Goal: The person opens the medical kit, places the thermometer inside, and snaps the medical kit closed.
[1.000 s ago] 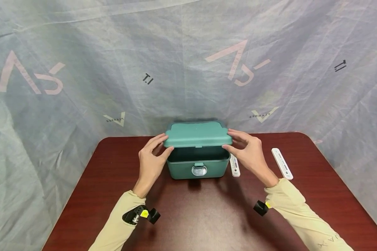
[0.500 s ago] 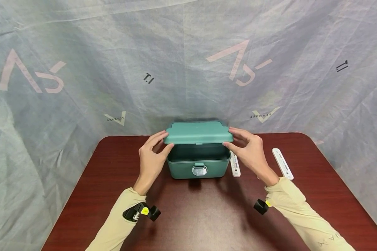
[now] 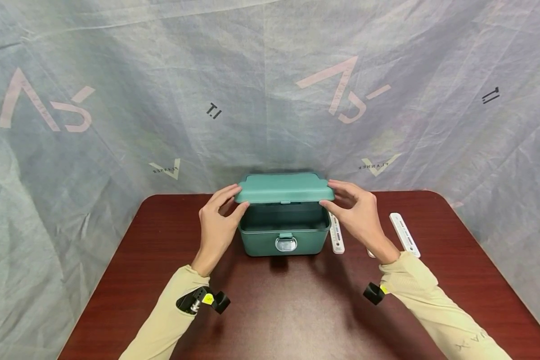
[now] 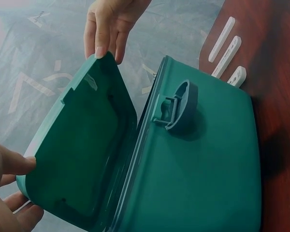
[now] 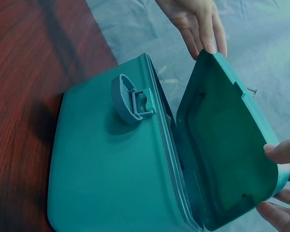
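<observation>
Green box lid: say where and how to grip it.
Probably best pinched at its two front corners, from the near side, one hand per end. The lid tilts up with its front edge clear of the box, so thumb and fingers fit round each corner; the left hand and right hand pinch it there.

Cream-coloured cloth sleeves (image 3: 162, 320), the right one bearing dark marks (image 3: 462, 346), each carry a blocky black wrist device (image 3: 222, 303) with a yellow tag (image 3: 208, 298), the left also a silvery metal fitting (image 3: 196, 305).
</observation>
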`<state>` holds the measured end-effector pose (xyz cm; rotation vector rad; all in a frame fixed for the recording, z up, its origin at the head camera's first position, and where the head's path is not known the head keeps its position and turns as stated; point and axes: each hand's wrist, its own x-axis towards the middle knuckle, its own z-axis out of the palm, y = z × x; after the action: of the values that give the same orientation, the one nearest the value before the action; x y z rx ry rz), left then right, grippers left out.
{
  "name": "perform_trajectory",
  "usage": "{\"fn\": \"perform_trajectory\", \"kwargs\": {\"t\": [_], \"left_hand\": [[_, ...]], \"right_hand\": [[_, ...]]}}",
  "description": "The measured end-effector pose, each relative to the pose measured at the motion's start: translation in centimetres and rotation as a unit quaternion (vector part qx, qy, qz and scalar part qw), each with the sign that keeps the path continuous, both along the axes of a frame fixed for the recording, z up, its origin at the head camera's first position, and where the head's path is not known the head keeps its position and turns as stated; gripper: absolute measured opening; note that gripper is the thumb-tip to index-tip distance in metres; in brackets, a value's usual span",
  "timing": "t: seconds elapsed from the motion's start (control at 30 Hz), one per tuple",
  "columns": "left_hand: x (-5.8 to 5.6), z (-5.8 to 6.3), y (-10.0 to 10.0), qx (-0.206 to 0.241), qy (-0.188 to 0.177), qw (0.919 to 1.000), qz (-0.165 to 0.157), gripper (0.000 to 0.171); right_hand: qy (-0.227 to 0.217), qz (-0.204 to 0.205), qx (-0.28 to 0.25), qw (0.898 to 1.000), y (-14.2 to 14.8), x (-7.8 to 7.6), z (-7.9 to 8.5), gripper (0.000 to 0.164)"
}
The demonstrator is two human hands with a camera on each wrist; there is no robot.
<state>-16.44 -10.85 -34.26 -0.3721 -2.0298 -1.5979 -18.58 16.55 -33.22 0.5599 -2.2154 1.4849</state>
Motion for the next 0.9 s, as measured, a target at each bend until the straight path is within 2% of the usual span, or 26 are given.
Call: {"fn": "perform_trajectory", "kwargs": {"t": [0.9], "left_hand": [[-0.63, 0.86, 0.05, 0.003, 0.022, 0.9997, 0.007, 0.032]], "right_hand": [[-0.005, -0.008, 0.022, 1.0, 0.03, -0.5, 0.91, 0.04]]}}
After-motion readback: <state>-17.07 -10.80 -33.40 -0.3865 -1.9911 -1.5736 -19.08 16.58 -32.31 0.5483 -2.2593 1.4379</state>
